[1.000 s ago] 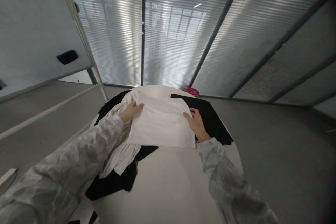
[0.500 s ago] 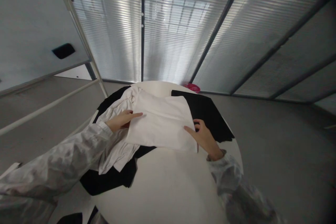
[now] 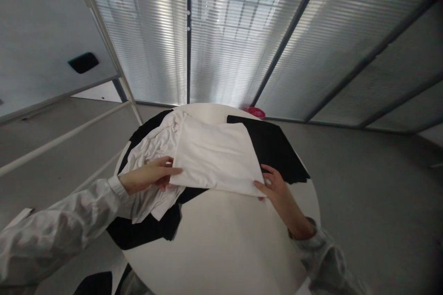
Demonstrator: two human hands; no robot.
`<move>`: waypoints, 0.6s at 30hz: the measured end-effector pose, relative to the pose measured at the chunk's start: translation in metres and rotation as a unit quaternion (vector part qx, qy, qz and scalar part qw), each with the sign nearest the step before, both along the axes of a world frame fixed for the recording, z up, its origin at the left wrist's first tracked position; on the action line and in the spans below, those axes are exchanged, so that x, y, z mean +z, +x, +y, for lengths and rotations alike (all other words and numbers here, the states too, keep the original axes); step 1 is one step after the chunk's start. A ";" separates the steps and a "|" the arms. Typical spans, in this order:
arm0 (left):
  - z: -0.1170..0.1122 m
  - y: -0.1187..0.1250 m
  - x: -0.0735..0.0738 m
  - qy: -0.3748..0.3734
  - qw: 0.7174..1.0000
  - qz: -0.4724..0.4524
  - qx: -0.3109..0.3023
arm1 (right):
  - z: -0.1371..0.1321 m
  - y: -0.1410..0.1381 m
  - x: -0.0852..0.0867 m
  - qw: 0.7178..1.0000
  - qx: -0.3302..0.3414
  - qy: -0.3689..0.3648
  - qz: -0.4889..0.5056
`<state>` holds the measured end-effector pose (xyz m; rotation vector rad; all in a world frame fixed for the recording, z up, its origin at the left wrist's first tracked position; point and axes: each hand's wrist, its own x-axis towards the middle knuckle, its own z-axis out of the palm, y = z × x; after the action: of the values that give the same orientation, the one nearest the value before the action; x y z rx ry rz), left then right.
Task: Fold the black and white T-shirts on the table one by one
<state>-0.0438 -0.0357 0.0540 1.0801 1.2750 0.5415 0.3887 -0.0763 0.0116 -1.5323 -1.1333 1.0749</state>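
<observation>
Folded white cloth (image 3: 216, 154) sits over round white table (image 3: 224, 239). Left hand (image 3: 154, 174) pinches its near left corner; right hand (image 3: 275, 190) grips its near right corner. Left of cloth: crumpled white garment (image 3: 155, 140) atop black fabric (image 3: 145, 233). Right: flat black textile (image 3: 275, 150). Beyond: pink basket (image 3: 256, 112).

Cloth (image 3: 214, 154) over table (image 3: 224, 235), garment (image 3: 147, 143) at left, fabric (image 3: 277, 147) at right
</observation>
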 end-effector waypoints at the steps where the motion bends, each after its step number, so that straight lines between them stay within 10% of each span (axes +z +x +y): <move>1: -0.005 -0.002 -0.004 0.002 1.000 -0.008 -0.021 | -0.002 0.002 -0.004 1.000 0.011 0.001 -0.015; 8: -0.024 -0.023 -0.013 0.011 0.994 0.064 -0.090 | -0.022 0.021 -0.025 0.980 0.073 0.030 -0.183; 12: -0.017 -0.019 0.007 0.160 0.974 0.152 -0.047 | -0.016 0.014 -0.004 0.916 0.049 0.116 -0.381; 15: 0.007 0.014 0.022 0.348 0.918 0.192 -0.010 | 0.009 -0.022 0.024 0.875 0.100 0.192 -0.433; 18: 0.044 0.058 0.015 0.500 0.828 0.222 -0.124 | 0.051 -0.064 0.031 0.823 0.237 0.248 -0.454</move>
<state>0.0146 0.0080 0.0688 2.3327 1.1953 0.8169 0.3243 -0.0252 0.0424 -1.3470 -2.3294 0.1971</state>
